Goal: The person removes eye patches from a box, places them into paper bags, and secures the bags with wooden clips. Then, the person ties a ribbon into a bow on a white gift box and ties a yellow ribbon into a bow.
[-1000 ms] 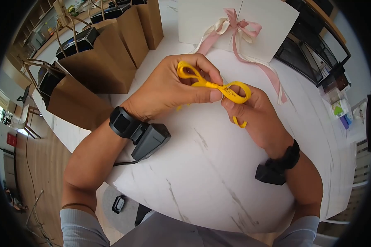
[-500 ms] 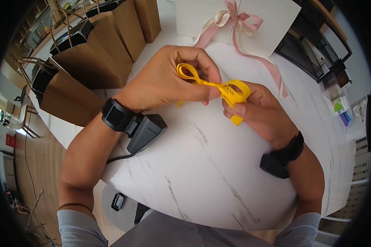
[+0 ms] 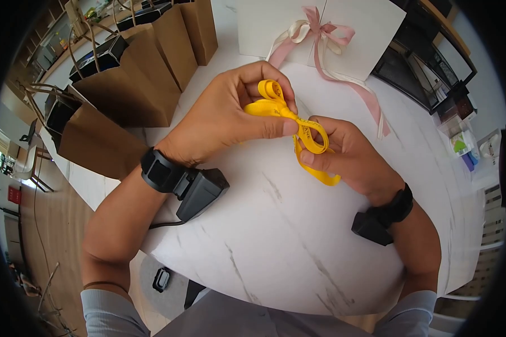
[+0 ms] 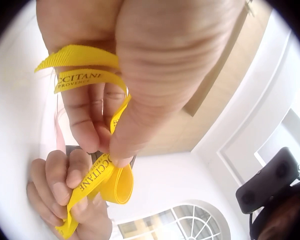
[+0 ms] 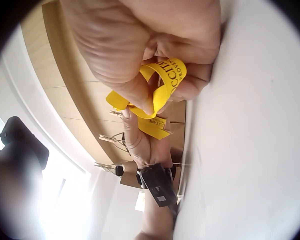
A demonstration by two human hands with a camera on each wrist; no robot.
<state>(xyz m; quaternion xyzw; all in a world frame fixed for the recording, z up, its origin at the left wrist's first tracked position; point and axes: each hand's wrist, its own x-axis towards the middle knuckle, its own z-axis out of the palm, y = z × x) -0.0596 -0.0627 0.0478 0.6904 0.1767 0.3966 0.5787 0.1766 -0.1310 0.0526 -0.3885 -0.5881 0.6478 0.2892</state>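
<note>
A yellow printed ribbon [image 3: 313,140] is tied in a bow and held up above the white marbled table [image 3: 264,241]. My left hand [image 3: 222,115] pinches it near the knot between thumb and forefinger, with one loop standing over those fingers. On the other side, my right hand [image 3: 354,160] holds a loop and a tail between thumb and fingers. Dark lettering shows on the ribbon [image 4: 94,177] in the left wrist view, where two cut ends lie across the left palm. In the right wrist view, a ribbon loop [image 5: 174,75] curls round by the right thumb.
Several brown paper bags [image 3: 129,84] with dark boxes inside stand at the left. A white box [image 3: 270,28] with a pink and cream bow [image 3: 315,31] is at the back. Black trays [image 3: 407,73] stand at the back right, beside small packages [image 3: 462,145].
The right-hand loop of the bow has turned downward and its tail hangs lower by my right fingers. The left loop now stands more upright. My left hand keeps its pinch near the knot.
</note>
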